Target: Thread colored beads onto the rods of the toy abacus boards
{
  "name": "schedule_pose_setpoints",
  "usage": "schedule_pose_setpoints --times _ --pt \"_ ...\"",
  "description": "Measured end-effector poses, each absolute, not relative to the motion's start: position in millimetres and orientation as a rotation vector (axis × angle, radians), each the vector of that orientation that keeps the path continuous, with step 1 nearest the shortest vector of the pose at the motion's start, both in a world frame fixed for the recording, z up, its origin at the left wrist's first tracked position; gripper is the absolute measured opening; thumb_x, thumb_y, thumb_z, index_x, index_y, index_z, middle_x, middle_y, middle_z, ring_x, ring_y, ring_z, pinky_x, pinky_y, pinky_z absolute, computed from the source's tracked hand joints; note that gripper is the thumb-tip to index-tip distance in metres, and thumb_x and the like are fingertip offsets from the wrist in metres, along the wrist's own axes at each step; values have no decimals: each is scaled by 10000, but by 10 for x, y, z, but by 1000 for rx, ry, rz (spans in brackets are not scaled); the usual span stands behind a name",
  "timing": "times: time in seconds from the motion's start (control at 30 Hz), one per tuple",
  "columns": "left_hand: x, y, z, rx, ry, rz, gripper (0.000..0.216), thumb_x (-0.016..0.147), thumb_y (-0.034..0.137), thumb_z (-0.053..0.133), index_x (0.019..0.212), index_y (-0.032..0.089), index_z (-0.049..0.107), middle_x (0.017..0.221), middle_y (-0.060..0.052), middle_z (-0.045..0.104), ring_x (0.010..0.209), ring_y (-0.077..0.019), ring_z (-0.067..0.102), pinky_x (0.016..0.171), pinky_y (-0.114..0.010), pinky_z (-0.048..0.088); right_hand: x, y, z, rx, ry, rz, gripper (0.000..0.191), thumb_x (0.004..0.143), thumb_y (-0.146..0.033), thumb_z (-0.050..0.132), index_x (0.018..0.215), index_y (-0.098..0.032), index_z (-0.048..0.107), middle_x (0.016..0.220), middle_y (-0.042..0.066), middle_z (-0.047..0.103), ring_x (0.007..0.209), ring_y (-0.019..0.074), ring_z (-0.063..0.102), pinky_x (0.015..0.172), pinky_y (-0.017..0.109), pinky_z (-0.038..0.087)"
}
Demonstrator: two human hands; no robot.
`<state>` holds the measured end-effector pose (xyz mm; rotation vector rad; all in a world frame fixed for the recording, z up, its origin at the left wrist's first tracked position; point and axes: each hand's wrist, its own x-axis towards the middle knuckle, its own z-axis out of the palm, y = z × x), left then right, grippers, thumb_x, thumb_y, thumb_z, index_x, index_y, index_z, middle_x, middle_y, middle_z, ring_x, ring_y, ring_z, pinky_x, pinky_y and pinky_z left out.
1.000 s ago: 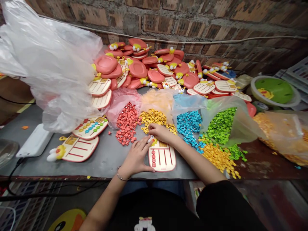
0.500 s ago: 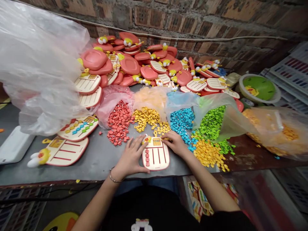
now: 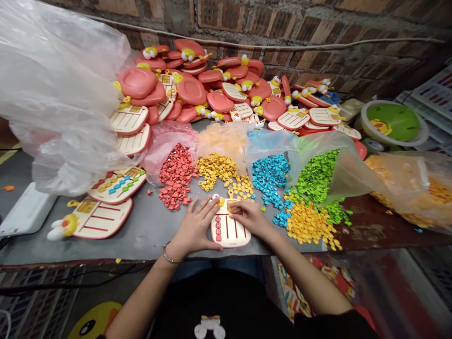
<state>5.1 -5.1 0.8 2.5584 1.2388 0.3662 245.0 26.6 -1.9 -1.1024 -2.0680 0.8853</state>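
On the grey table in front of me lies a cream board with a red rim (image 3: 235, 238), with slots and a yellow duck-like head at its top. Its leftmost slot carries a column of small red pieces (image 3: 218, 229). My left hand (image 3: 197, 225) rests along the board's left side, fingers spread, thumb at the lower edge. Over the upper part of the board my right hand (image 3: 251, 217) is closed in a pinch. A small yellow piece seems to be between its fingertips, mostly hidden. Just beyond the board lie loose yellow pieces (image 3: 242, 187).
Piles of red pieces (image 3: 175, 179), blue pieces (image 3: 271, 175), green pieces (image 3: 318, 176) and more yellow pieces (image 3: 310, 223) spill from plastic bags. Finished-looking and bare boards (image 3: 102, 219) lie left. Many red-backed boards (image 3: 190, 89) are heaped against the brick wall. A green bowl (image 3: 393, 122) stands right.
My right hand has moved from the board's top right corner leftward and down over its slots, fingertips pinched. My left hand stays beside the board. The camera view has shifted slightly.
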Motion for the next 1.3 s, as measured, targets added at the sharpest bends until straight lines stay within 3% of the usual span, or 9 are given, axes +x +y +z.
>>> schedule_pose_setpoints --times 0.17,0.27,0.4,0.6,0.73,0.93,1.13,1.3 --pt "55 -54 12 2543 1265 383 1110 603 839 613 1470 193 362 1532 -143 342 1400 -364 293 1159 -530 70 2337 264 36 -875 -2192 1120 229 802 -322 739 999 -213 694 801 31 730 811 202 670 819 354 499" --pt "49 -51 9 2546 1269 394 1105 604 831 622 1468 193 366 1532 -145 341 1400 -370 292 1157 -539 77 2426 378 151 -772 -2228 1302 242 812 -373 724 993 -214 706 827 29 732 803 190 672 792 325 505" --pt "38 -44 3 2562 1247 407 1114 623 833 604 1483 181 330 1534 -141 338 1411 -364 274 1157 -552 70 2414 769 196 -1086 -2121 908 127 902 -246 604 968 -189 696 959 65 716 882 190 655 801 314 494" --pt "29 -43 -3 2578 1243 389 1109 634 853 568 1477 170 337 1539 -145 323 1420 -356 255 1155 -543 57 2061 1235 119 -1314 -2557 435 56 845 -129 644 841 -153 694 880 103 664 855 210 612 776 304 479" --pt "33 -42 0 2578 1251 378 1105 636 853 567 1469 159 352 1539 -147 321 1420 -357 257 1156 -543 46 2111 1162 175 -1202 -2437 555 114 877 -106 580 860 -154 681 902 87 638 835 185 612 769 294 492" --pt "26 -35 -10 2583 1232 410 1073 645 854 555 1442 154 394 1533 -148 335 1417 -353 265 1160 -527 36 2582 670 238 -1044 -2129 694 121 919 -211 564 975 -209 671 979 72 642 947 205 616 826 345 507" --pt "29 -37 -2 2615 1232 411 1034 651 845 561 1399 142 444 1534 -148 334 1414 -351 269 1155 -521 58 2643 422 16 -1162 -2251 446 116 901 -173 569 859 -193 675 820 71 632 813 223 573 739 369 481" --pt "42 -42 5 2610 1260 400 1041 629 856 568 1394 159 455 1527 -145 349 1403 -351 291 1145 -512 95 2663 260 21 -1141 -2226 575 140 904 -160 557 852 -207 678 785 55 624 794 210 572 717 344 478"
